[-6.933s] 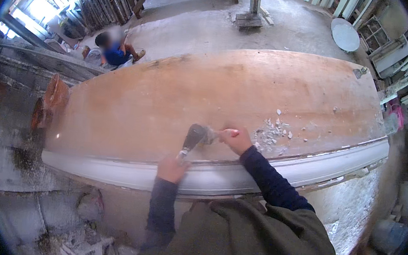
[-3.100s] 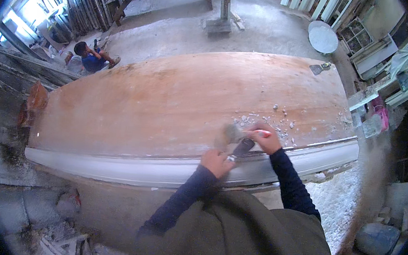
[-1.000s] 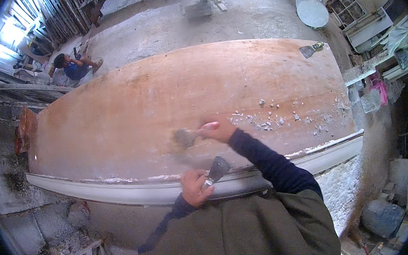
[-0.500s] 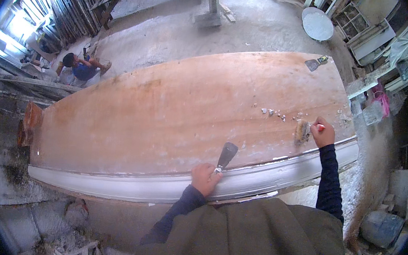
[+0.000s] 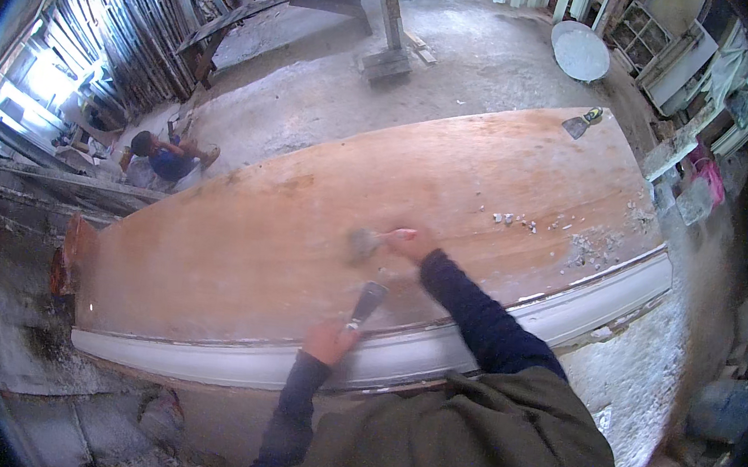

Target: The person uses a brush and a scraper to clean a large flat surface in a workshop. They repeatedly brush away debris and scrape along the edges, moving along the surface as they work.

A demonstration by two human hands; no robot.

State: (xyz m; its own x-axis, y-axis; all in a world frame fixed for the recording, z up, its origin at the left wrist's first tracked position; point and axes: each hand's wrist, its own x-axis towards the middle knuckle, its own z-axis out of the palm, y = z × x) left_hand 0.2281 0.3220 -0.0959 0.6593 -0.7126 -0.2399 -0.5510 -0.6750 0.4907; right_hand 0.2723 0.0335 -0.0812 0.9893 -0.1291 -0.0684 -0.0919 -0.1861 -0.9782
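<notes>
My left hand is closed round the handle of a putty knife, whose grey blade points up over the board. It rests by the white moulding along the near edge of the wide wooden board. My right hand grips a paintbrush by its red handle. The brush head is blurred, above or on the middle of the board; whether it touches cannot be told. Crumbly pale scraps lie near the moulding at the right, with several small chips farther in.
A second putty knife lies at the board's far right corner. Beyond stand a white round basin and a wooden post. Another person crouches at the far left. A blue container is at the right.
My right hand has swept the brush from the board's right end to its middle. More pale scraps show at the right. My left hand has shifted slightly left in view with the putty knife.
</notes>
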